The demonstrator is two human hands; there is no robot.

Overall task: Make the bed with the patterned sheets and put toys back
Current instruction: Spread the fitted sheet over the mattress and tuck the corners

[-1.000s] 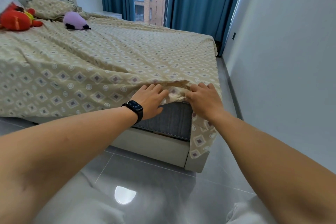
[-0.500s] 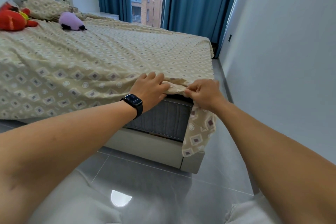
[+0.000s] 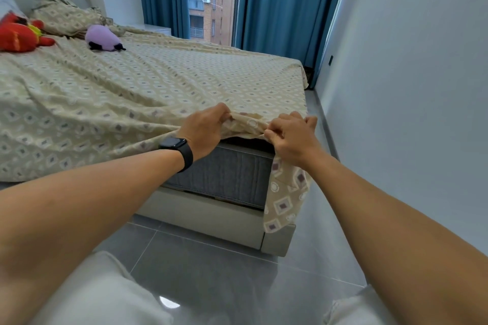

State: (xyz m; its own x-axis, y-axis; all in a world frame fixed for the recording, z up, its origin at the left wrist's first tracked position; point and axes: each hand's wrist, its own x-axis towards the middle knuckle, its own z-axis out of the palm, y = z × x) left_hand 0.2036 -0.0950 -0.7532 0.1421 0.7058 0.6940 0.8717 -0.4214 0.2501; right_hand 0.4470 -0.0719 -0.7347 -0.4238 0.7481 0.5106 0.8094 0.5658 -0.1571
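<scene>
Head view: both the left hand [image 3: 204, 130] and right hand [image 3: 291, 134] pinched the wrinkled, diamond-patterned sheet [image 3: 148, 92] at the grey quilted mattress [image 3: 224, 174] corner.

Bare forearms; a black smartwatch [image 3: 176, 149] on the left wrist.

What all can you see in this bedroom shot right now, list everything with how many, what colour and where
patterned sheet: one, beige, spread over the bed, near corner lifted
mattress: one, grey, side bared at the near corner
bed frame: one, pale grey, under the mattress
red plush toy: one, far left near the headboard
purple plush toy: one, beside the red one
curtains: two, blue, at the window
watch: one, black, left wrist
left hand: grips the sheet edge
right hand: pinches the sheet edge
</scene>
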